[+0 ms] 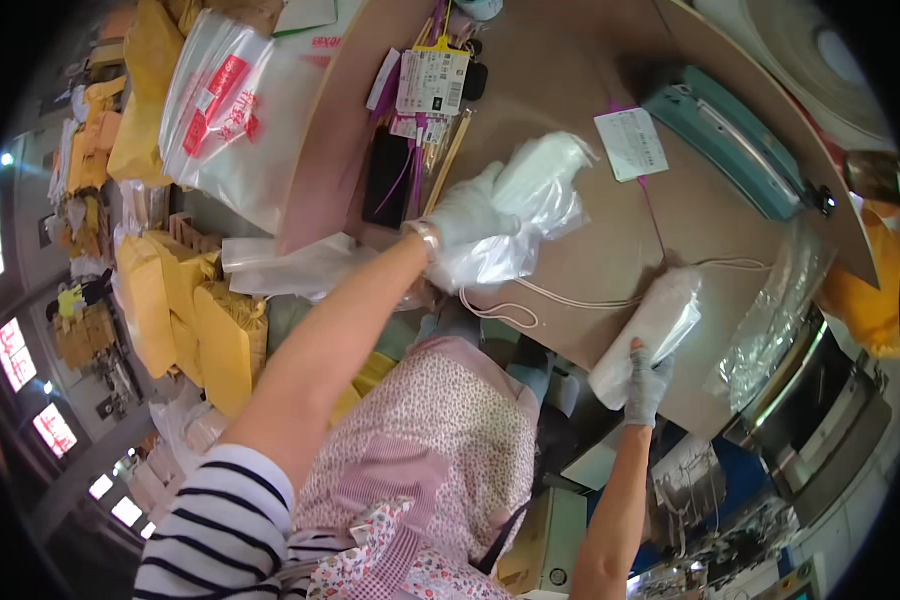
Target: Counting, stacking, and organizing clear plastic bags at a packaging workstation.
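My left hand (470, 212), in a pale glove, is closed on a white bundle in clear plastic (545, 180) over the left part of the brown table (580, 310). Loose plastic film hangs from the bundle below my fingers. My right hand (648, 388), also gloved with the thumb bare, grips the lower end of a white roll-shaped bundle in clear plastic (663, 305) near the table's front edge. What lies inside either wrapping cannot be made out. A white cord (580, 302) runs across the table between the two bundles.
A green sealing machine (725, 140) stands at the back right, beside a white tag on a purple string (630, 143). Clear plastic bags (770, 320) lie at the right edge. Tags (433, 82) and a black phone-like slab (385, 178) are at the left; yellow sacks (175, 300) stand beyond.
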Action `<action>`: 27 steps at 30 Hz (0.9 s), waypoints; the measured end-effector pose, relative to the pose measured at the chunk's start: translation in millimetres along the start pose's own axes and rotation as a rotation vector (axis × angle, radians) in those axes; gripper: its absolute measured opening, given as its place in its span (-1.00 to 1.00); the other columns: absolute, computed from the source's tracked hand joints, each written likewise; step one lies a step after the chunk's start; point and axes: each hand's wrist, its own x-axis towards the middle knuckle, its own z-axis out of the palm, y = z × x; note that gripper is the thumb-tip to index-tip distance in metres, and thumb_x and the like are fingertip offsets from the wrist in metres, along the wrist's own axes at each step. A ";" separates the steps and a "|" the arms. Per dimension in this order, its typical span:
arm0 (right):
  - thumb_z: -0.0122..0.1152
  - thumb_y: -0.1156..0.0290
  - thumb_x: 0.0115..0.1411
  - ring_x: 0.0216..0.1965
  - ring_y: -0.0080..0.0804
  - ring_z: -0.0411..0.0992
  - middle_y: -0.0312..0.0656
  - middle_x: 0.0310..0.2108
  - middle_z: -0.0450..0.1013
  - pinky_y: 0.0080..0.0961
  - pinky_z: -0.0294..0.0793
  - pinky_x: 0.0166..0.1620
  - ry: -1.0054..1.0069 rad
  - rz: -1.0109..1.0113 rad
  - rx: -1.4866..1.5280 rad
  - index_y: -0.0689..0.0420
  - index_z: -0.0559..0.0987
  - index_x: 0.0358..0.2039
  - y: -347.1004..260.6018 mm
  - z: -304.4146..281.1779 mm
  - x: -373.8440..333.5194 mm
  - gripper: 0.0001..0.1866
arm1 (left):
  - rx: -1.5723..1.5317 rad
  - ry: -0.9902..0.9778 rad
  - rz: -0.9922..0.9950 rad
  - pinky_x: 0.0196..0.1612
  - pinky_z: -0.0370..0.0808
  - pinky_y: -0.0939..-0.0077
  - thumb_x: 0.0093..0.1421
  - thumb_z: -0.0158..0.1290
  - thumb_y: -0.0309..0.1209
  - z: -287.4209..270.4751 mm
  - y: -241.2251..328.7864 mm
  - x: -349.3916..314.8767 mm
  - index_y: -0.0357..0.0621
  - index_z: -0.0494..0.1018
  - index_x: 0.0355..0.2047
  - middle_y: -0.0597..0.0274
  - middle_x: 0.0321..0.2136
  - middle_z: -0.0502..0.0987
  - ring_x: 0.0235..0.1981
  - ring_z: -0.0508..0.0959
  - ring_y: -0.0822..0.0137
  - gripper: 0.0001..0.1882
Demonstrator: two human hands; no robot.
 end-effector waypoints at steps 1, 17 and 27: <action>0.34 0.14 0.05 0.11 -0.26 0.22 -0.03 0.13 0.22 -0.37 0.16 0.19 0.237 0.017 -0.289 0.18 0.15 0.24 -6.0 6.3 -15.6 -0.16 | 0.199 0.060 -0.115 0.18 0.26 0.34 -0.20 0.31 -0.09 3.8 10.8 -6.1 -0.11 0.07 0.24 -0.13 0.13 0.27 0.14 0.33 0.04 0.02; 0.22 0.40 0.00 -0.33 -0.23 0.52 -0.01 -0.31 0.52 -0.37 0.48 -0.24 -0.133 -0.606 -0.442 0.24 0.27 0.03 -131.0 439.1 69.5 -0.43 | 0.360 0.393 -0.033 0.05 0.33 0.18 -0.27 0.28 -0.18 20.5 -5.6 38.5 -0.21 0.17 0.15 -0.10 -0.09 0.37 -0.04 0.41 -0.05 -0.05; 0.17 0.52 -0.02 -0.48 -0.47 0.39 -0.25 -0.46 0.43 -0.56 0.40 -0.36 -0.299 -0.453 -0.123 0.24 0.39 -0.18 -128.2 463.7 106.8 -0.65 | 0.177 0.327 -0.032 0.00 0.36 0.19 -0.32 0.28 -0.25 12.7 -15.0 37.2 -0.21 0.24 0.08 -0.09 -0.12 0.37 -0.04 0.39 -0.02 -0.13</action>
